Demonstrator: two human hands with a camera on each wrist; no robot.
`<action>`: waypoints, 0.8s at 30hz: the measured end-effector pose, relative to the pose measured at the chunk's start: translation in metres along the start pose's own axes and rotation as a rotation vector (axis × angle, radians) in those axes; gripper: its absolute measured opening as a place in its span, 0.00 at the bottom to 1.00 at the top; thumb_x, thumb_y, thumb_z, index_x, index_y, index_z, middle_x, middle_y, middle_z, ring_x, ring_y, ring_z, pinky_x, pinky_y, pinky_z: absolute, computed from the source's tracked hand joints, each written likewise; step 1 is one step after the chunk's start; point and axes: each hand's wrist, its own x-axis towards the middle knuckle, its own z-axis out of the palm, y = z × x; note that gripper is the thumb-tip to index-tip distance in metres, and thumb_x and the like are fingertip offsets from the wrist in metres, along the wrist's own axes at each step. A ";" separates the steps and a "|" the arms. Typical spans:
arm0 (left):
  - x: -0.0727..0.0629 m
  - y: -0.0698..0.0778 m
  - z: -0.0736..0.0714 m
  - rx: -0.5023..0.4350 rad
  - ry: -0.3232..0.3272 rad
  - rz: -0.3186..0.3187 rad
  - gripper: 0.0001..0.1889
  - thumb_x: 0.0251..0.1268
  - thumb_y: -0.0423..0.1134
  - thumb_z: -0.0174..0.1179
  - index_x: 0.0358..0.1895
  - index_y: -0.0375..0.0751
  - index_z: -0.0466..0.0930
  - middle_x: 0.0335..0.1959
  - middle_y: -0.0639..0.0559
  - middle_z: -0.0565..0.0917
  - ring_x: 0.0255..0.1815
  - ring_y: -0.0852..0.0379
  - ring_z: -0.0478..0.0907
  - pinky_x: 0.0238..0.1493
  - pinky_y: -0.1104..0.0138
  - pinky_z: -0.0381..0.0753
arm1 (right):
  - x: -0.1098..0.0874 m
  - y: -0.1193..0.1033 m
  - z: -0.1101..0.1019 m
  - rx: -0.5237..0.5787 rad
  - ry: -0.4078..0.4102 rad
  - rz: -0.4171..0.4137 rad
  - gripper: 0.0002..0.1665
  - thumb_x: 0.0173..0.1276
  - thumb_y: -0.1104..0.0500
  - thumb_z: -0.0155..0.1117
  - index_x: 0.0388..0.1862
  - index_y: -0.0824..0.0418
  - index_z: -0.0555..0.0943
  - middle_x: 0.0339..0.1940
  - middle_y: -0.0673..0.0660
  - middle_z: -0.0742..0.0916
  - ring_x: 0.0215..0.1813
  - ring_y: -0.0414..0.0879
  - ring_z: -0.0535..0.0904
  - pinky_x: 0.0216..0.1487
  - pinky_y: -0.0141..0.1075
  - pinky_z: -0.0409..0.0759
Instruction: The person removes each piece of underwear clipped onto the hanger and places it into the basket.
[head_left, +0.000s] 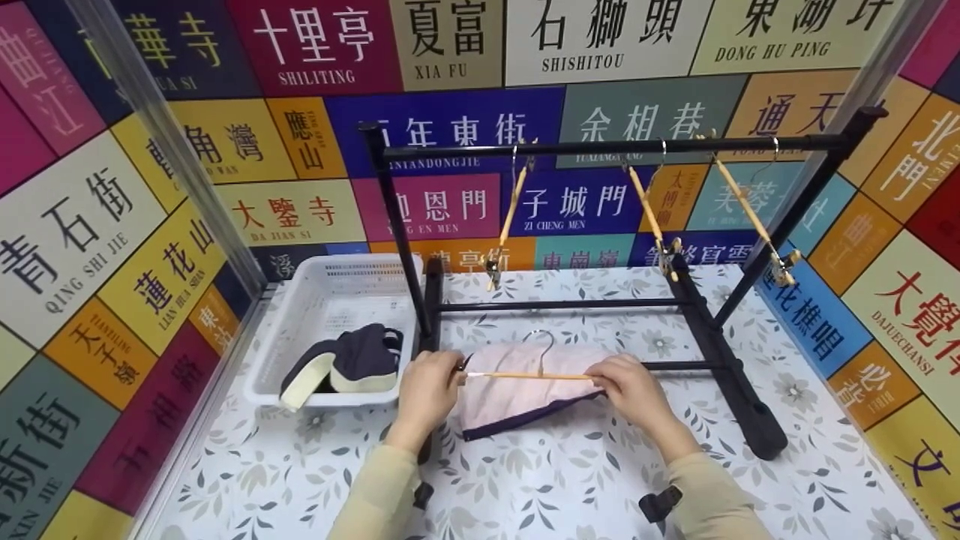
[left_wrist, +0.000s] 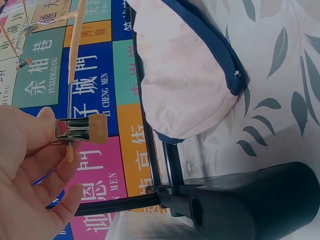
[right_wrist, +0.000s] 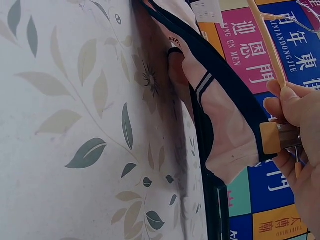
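A wooden clip hanger with a metal hook lies across a pink garment with navy edging, held just above the patterned table. My left hand pinches the clip at the hanger's left end; in the left wrist view no cloth is between its pads. At the other end, my right hand pinches the wooden bar. Seen from the right wrist, that end's clip bites the garment's navy band. The garment's left corner hangs apart from the left clip.
A black rack stands behind the hands, with three clip hangers, one being a hanger at its left, on the top rail. Left of it, a white basket contains dark and cream clothing. Sign-printed walls surround the table.
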 end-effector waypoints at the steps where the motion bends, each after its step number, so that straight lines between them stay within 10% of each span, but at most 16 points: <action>1: 0.000 0.000 0.000 0.002 -0.001 0.001 0.09 0.54 0.36 0.71 0.38 0.43 0.83 0.35 0.50 0.86 0.36 0.46 0.79 0.37 0.52 0.76 | 0.000 0.000 0.000 0.000 0.000 -0.003 0.14 0.54 0.73 0.73 0.35 0.57 0.87 0.33 0.48 0.86 0.40 0.48 0.80 0.48 0.45 0.76; 24: 0.005 0.010 0.000 0.056 -0.017 0.058 0.15 0.56 0.41 0.70 0.47 0.43 0.84 0.40 0.48 0.85 0.44 0.45 0.79 0.43 0.50 0.75 | 0.001 -0.002 -0.002 -0.026 -0.002 0.008 0.12 0.55 0.70 0.74 0.35 0.56 0.87 0.32 0.48 0.86 0.39 0.48 0.80 0.46 0.45 0.77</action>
